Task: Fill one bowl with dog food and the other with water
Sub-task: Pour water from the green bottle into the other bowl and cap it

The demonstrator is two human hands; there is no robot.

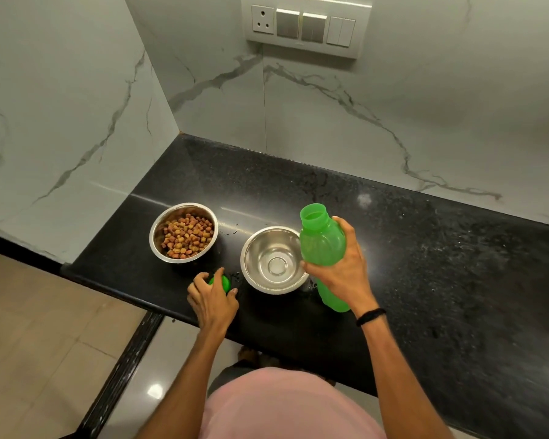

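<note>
Your right hand (339, 267) wraps its grip around an uncapped green water bottle (322, 242), tilted with its mouth above the far right rim of the empty steel bowl (274, 260) on the black granite bench (425, 264). Your left hand (212, 301) clenches the green cap (220, 282) at the near edge, just left of that bowl. The left steel bowl (184, 232) holds brown dog food kibble (187, 236).
</note>
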